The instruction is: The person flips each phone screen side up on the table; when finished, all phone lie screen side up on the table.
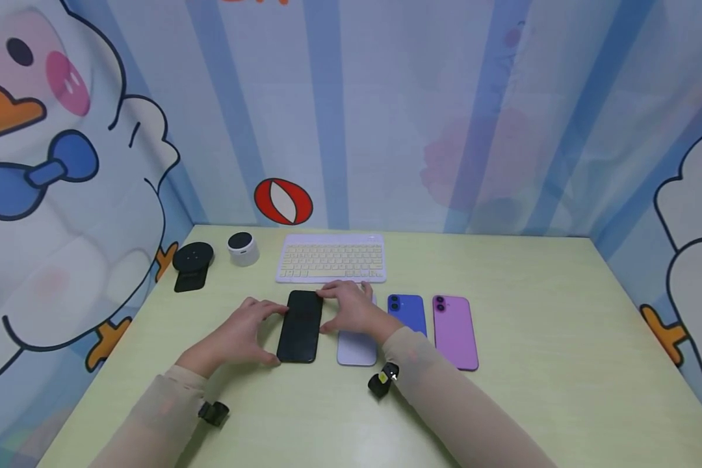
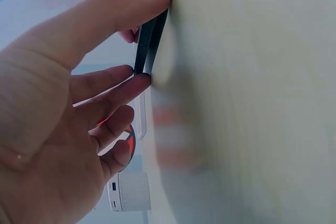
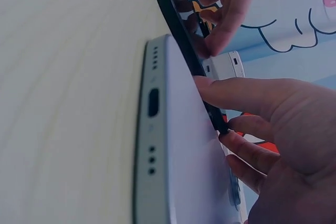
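A black phone (image 1: 300,328), dark glass side up, lies lengthwise between my two hands. My left hand (image 1: 242,335) holds its left side, thumb at the near corner and fingertips near the far end. On the opposite side my right hand (image 1: 357,312) grips the edge, the thumb (image 3: 212,90) partway along and fingertips at the far corner. In the left wrist view the phone's edge (image 2: 152,35) stands slightly tilted, close over the table. Under my right hand and wrist lies a lavender phone (image 1: 357,351), partly hidden by them.
To the right lie a blue phone (image 1: 408,312), partly covered by my right sleeve, and a pink phone (image 1: 456,335). A lavender keyboard (image 1: 332,260) sits behind the hands. A small white speaker (image 1: 244,253) and a black round-topped stand (image 1: 193,258) are at back left.
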Tool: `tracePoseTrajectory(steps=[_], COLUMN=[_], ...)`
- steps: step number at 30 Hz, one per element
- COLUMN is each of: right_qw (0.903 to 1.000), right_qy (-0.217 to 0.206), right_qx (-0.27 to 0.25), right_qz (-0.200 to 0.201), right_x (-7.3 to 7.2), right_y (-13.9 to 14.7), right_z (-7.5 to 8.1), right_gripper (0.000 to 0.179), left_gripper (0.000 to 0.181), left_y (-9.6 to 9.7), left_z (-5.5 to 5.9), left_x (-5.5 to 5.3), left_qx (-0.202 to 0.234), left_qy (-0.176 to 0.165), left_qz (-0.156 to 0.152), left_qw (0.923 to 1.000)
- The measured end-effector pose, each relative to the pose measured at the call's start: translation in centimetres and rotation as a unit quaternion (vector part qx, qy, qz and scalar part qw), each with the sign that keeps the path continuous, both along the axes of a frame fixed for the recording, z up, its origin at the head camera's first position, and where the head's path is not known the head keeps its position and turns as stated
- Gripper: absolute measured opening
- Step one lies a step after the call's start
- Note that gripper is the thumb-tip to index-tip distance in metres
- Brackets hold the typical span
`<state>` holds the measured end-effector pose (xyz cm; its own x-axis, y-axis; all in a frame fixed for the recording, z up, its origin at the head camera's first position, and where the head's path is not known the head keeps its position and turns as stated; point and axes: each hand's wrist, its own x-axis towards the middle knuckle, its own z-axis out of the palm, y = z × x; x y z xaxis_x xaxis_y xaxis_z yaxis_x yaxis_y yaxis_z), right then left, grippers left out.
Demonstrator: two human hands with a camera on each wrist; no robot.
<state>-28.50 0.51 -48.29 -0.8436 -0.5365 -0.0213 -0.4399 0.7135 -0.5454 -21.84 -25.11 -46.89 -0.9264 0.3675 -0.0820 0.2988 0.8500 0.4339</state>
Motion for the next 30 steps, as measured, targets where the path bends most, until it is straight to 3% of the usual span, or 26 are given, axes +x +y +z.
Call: tracePoseTrajectory(steps=[13,21,30], right_qw=[0.9996,0.9992,0.9974], right_qy=[0.023,0.035,0.042], right_qx=[0.013,0.019,0.052], right_qz=[0.007,-0.012,-0.026], right_x=[0.3,0.8,1.2], right_y=[0.8,3.5,7.3], right_z=[0.3,0.9,1.4], right_gripper=[0.076,0.061,0.052], left_gripper=[0.102,0.095,0.083], left_y=[0.7,3.1,6.3], left_z=[0.5,0.9,0.9], left_x=[-0.1,0.3,0.3], left_qx=[-0.033,0.006,-0.006], left_qy=[0.002,0.016,0.004], left_qz=[-0.013,-0.033,-0.064], left_qw=[0.9994,0.9993,0.9979])
